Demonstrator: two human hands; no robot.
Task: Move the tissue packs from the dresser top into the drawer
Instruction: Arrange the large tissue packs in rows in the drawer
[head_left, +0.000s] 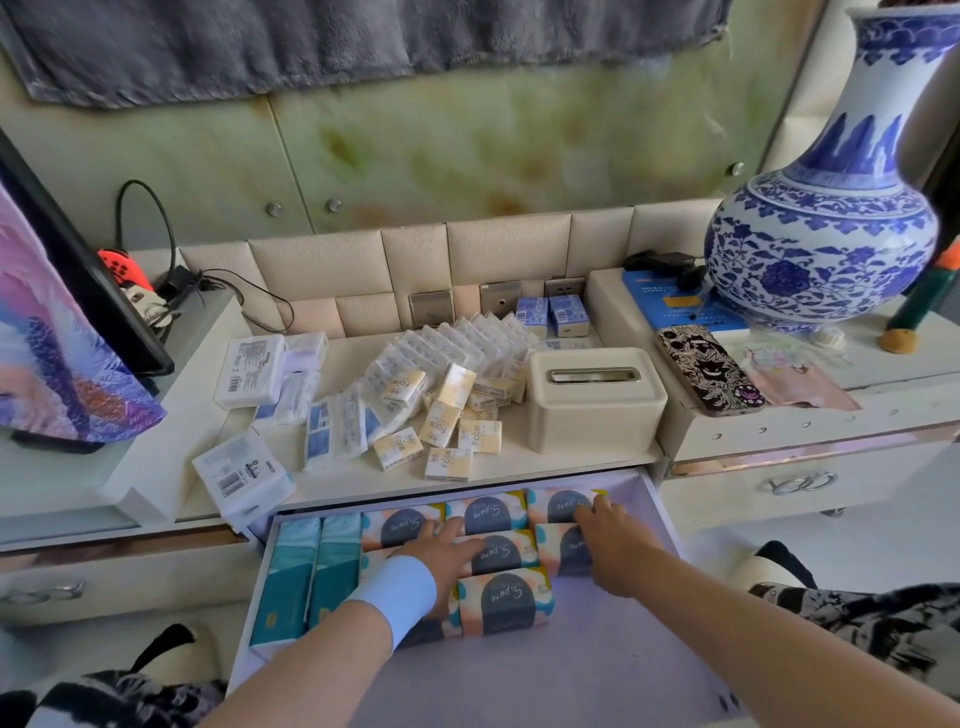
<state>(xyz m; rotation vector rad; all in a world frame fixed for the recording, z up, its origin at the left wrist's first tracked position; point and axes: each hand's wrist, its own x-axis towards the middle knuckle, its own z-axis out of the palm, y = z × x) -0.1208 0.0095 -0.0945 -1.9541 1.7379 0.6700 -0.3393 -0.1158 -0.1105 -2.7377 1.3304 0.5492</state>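
The drawer (667, 525) stands pulled out below the dresser top (524, 461). Inside it, two teal tissue packs (306, 571) lie at the left, and several orange-and-navy tissue packs (506, 603) lie in rows beside them. My left hand (441, 556), with a white wristband, lies flat on the middle orange packs. My right hand (613, 543) rests on the orange packs at the drawer's right, fingertips on the back-right one. On the dresser top lie several small yellow packs (449, 426), blue-and-white packs (332, 431) and larger white barcoded packs (241, 475).
A cream tissue box (595, 395) stands right of the loose packs. A patterned phone (709, 369), a blue book (670, 306) and a large blue-and-white vase (826, 234) sit on the raised right section. Cables (171, 280) and a colourful cloth (62, 353) are at the left.
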